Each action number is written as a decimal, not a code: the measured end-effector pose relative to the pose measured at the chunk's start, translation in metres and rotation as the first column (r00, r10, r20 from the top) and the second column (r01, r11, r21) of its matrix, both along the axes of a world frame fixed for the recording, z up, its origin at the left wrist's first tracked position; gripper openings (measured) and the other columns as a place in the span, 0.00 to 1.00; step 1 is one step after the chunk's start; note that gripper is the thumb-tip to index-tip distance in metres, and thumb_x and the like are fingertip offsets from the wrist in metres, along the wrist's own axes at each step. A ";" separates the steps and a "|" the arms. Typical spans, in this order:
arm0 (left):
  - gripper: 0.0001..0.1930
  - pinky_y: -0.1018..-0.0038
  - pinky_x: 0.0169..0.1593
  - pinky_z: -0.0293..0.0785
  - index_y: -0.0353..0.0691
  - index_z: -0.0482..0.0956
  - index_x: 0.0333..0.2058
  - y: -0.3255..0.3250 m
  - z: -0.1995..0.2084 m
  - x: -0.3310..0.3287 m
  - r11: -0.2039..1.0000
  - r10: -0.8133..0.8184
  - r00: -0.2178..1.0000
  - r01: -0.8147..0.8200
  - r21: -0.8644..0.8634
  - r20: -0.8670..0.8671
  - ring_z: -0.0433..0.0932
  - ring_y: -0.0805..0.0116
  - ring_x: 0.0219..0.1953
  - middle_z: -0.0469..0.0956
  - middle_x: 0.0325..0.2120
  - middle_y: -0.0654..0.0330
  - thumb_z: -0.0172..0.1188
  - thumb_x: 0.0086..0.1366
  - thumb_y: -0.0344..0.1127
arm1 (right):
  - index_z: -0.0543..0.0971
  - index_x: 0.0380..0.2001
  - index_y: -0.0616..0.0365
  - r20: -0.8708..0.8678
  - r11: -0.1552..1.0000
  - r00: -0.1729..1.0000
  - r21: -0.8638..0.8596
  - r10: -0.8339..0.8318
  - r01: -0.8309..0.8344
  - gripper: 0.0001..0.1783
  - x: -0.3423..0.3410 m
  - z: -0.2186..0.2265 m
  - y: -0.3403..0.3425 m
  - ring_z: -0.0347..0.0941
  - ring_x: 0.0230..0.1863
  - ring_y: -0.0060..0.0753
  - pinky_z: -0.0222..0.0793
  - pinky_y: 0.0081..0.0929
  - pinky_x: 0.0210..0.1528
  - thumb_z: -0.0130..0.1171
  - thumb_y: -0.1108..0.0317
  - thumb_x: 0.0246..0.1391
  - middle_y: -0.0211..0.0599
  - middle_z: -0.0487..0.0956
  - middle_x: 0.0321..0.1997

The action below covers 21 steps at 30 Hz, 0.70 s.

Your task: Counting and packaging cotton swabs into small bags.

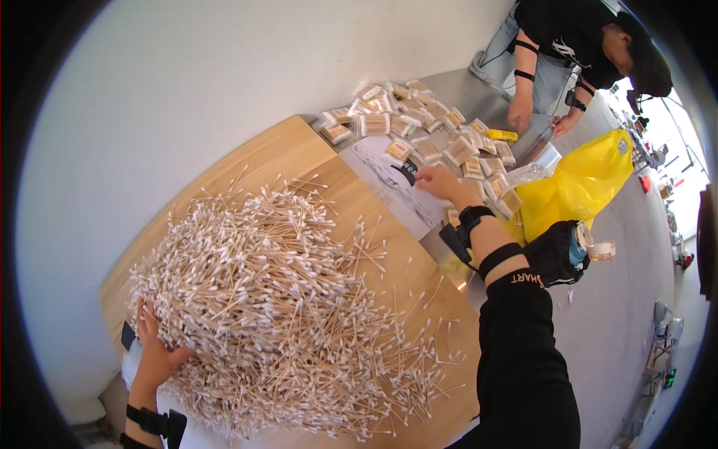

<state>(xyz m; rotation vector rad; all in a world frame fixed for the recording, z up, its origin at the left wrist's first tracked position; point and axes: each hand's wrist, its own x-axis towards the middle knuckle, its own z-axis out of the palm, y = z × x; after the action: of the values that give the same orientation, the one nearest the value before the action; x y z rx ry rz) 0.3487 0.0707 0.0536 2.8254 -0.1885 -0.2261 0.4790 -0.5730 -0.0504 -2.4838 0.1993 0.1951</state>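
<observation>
A large heap of cotton swabs (254, 277), with white tips and pale wooden sticks, covers much of the wooden board. My left hand (155, 352) rests against the heap's near left edge, fingers and thumb spread apart. Beyond the board, my right hand (443, 184) reaches over a printed white sheet (381, 179). Its fingers are curled together beside a black lettered patch (406, 170) on that sheet; whatever is between the fingertips is too small to make out. Just past this hand lie several clear packs of cotton swabs (460, 151).
The wooden board (299, 142) meets a grey metal surface (449, 78) at the back. A yellow plastic bag (583, 183) and a black pouch with a bottle (561, 251) stand at right. Across from me, a person in black (572, 45) handles clear plastic. A white wall rises at left.
</observation>
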 end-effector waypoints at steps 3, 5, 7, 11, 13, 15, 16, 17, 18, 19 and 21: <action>0.61 0.55 0.63 0.41 0.36 0.43 0.62 0.012 -0.011 0.003 0.998 0.010 1.000 -0.010 -0.066 0.008 0.40 0.42 0.64 0.39 0.63 0.41 0.71 0.35 0.53 | 0.77 0.36 0.54 0.189 0.926 0.972 -0.373 0.141 -0.062 0.16 -0.025 -0.028 0.026 0.66 0.48 0.51 0.63 0.38 0.48 0.58 0.60 0.43 0.51 0.70 0.42; 0.60 0.56 0.63 0.42 0.36 0.43 0.62 -0.001 -0.013 0.010 0.997 0.024 1.000 -0.025 -0.066 -0.020 0.40 0.42 0.64 0.39 0.62 0.39 0.72 0.36 0.51 | 0.77 0.37 0.57 0.467 0.970 0.877 -0.140 -0.113 0.199 0.17 -0.042 -0.028 0.037 0.64 0.48 0.52 0.62 0.38 0.49 0.58 0.61 0.44 0.52 0.72 0.41; 0.60 0.57 0.63 0.43 0.35 0.42 0.62 -0.009 0.000 0.006 0.998 0.049 0.998 -0.051 -0.042 -0.040 0.40 0.41 0.64 0.40 0.62 0.37 0.73 0.36 0.50 | 0.76 0.39 0.57 0.400 0.980 0.894 0.075 -0.201 0.187 0.18 -0.066 0.003 0.084 0.64 0.48 0.53 0.62 0.39 0.50 0.58 0.60 0.44 0.55 0.71 0.43; 0.59 0.58 0.62 0.47 0.36 0.42 0.62 -0.024 0.009 0.006 1.000 0.007 0.995 -0.008 -0.010 -0.101 0.43 0.38 0.63 0.41 0.60 0.32 0.72 0.39 0.50 | 0.75 0.43 0.57 0.299 0.954 0.915 0.043 0.270 -0.296 0.23 -0.136 0.068 0.150 0.63 0.48 0.52 0.61 0.38 0.52 0.59 0.57 0.44 0.57 0.66 0.47; 0.58 0.60 0.62 0.50 0.38 0.42 0.63 -0.012 0.010 0.004 0.999 0.030 0.995 -0.028 0.018 -0.097 0.45 0.37 0.62 0.40 0.60 0.32 0.72 0.40 0.51 | 0.75 0.42 0.60 0.198 0.964 0.978 0.242 0.059 -0.107 0.21 -0.175 0.072 0.184 0.61 0.51 0.52 0.58 0.38 0.54 0.58 0.61 0.46 0.55 0.66 0.50; 0.58 0.61 0.61 0.53 0.40 0.42 0.63 -0.020 0.020 -0.003 1.000 0.031 0.988 -0.030 0.003 -0.151 0.47 0.37 0.62 0.39 0.60 0.32 0.71 0.41 0.52 | 0.71 0.46 0.61 0.331 0.971 0.942 0.236 -0.051 -0.030 0.23 -0.224 0.073 0.199 0.60 0.51 0.50 0.56 0.37 0.55 0.58 0.63 0.46 0.52 0.66 0.47; 0.57 0.60 0.60 0.54 0.41 0.42 0.63 -0.025 0.024 -0.006 0.996 0.040 0.999 -0.039 0.077 -0.015 0.48 0.37 0.61 0.41 0.60 0.32 0.71 0.41 0.52 | 0.67 0.50 0.62 0.455 0.970 0.880 0.241 -0.138 0.028 0.26 -0.247 0.072 0.206 0.59 0.52 0.48 0.54 0.36 0.56 0.59 0.65 0.47 0.50 0.67 0.44; 0.57 0.60 0.60 0.54 0.41 0.42 0.63 -0.026 0.033 -0.019 0.986 0.048 0.992 -0.065 0.151 0.113 0.48 0.36 0.61 0.42 0.59 0.32 0.71 0.41 0.52 | 0.67 0.50 0.62 0.427 0.969 0.894 0.246 -0.137 0.031 0.26 -0.274 0.075 0.210 0.59 0.52 0.48 0.54 0.36 0.56 0.59 0.65 0.47 0.50 0.67 0.44; 0.53 0.60 0.58 0.58 0.41 0.46 0.62 -0.022 0.040 -0.023 0.984 0.050 0.990 -0.071 0.161 0.131 0.55 0.39 0.58 0.44 0.58 0.32 0.70 0.43 0.50 | 0.66 0.50 0.63 0.465 0.964 0.858 0.238 -0.220 0.119 0.26 -0.298 0.076 0.209 0.57 0.54 0.51 0.53 0.38 0.57 0.57 0.68 0.47 0.52 0.64 0.49; 0.50 0.59 0.55 0.61 0.40 0.50 0.62 -0.012 0.048 -0.027 0.981 0.055 0.987 -0.081 0.174 0.150 0.62 0.41 0.54 0.47 0.58 0.33 0.69 0.45 0.49 | 0.66 0.50 0.65 0.502 0.952 0.813 0.233 -0.294 0.201 0.25 -0.321 0.077 0.208 0.55 0.57 0.54 0.52 0.41 0.59 0.55 0.70 0.46 0.55 0.62 0.54; 0.44 0.61 0.51 0.65 0.39 0.54 0.60 -0.005 0.073 -0.033 0.989 0.066 0.989 -0.082 0.121 0.129 0.67 0.46 0.48 0.52 0.56 0.36 0.67 0.48 0.46 | 0.63 0.52 0.65 0.518 0.963 0.813 0.120 -0.267 0.240 0.26 -0.367 0.071 0.186 0.54 0.58 0.53 0.51 0.41 0.59 0.55 0.70 0.48 0.54 0.60 0.55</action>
<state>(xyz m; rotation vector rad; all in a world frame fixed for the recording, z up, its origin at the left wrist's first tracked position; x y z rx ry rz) 0.3154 0.0659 0.1262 2.9673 -0.0990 -0.0466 0.1121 -0.3872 0.0202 -2.3262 0.2814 -0.5929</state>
